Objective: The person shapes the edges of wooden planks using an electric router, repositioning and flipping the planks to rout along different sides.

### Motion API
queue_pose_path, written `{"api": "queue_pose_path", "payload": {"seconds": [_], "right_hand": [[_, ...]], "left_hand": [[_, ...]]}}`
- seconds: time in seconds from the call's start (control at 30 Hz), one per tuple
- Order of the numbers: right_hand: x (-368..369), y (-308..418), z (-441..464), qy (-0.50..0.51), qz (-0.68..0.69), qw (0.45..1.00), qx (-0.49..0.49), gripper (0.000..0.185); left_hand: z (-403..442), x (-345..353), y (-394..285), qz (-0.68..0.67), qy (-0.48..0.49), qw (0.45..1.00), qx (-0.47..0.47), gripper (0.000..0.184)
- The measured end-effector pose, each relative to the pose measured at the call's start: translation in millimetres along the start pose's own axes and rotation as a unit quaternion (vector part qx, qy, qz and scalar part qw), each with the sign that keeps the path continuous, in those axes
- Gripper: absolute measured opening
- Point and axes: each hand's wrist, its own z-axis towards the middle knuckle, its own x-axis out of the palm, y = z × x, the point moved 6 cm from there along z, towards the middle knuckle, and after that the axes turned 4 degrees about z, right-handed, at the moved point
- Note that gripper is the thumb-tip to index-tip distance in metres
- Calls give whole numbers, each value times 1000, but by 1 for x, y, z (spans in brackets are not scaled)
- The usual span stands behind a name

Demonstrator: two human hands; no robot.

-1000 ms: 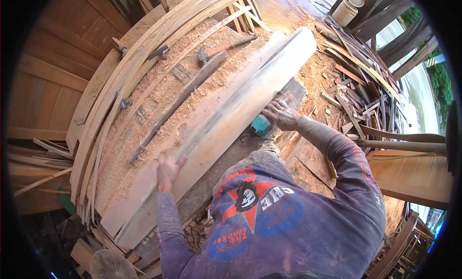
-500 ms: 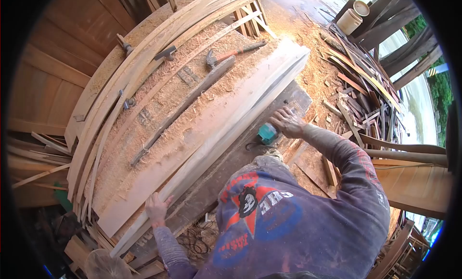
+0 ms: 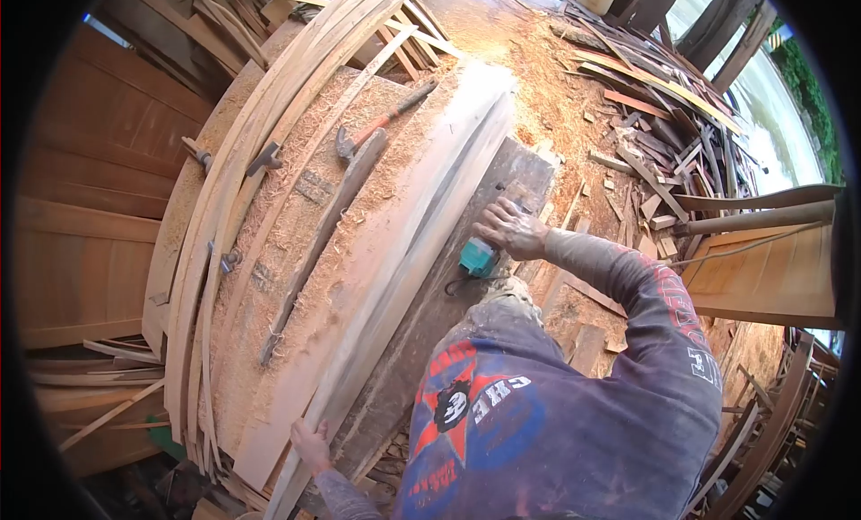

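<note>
Right hand (image 3: 514, 229) clamped over the teal handheld power tool (image 3: 478, 257), down on the dark weathered wooden beam (image 3: 395, 363); left hand (image 3: 311, 446) on the long pale wooden board (image 3: 427, 251) alongside, gripping or resting, can't tell!

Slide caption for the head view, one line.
Left hand on a long board, right hand on a teal power tool; hammer and wood shavings beyond.

A long, pale, grey-streaked plank (image 3: 393, 296) lies slantwise along the dark table (image 3: 527, 166). Right of it, a teal power tool (image 3: 477, 257) sits on the table, partly covered.
</note>
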Motion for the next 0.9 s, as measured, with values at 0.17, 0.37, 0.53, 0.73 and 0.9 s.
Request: {"api": "queue_pose_path", "payload": {"seconds": [0.17,0.37,0.53,0.73,0.9], "right_hand": [[-9,2,-12,-11,36,999,-20,72],[-34,-8,-13,-33,92,990,-98,75],[-124,-97,-1,-320,232,918,-13,72],[-104,-242,24,-339,442,794,244,35],[-78,-229,27,-474,431,726,248,20]], "left_hand": [[-1,-6,-8,-7,20,999,-40,72],[4,-13,-30,40,55,994,-85,80],[-1,-8,-36,81,60,985,-139,99],[-2,-3,-36,67,120,974,-182,107],[-3,8,-28,98,110,968,-205,106]]}}
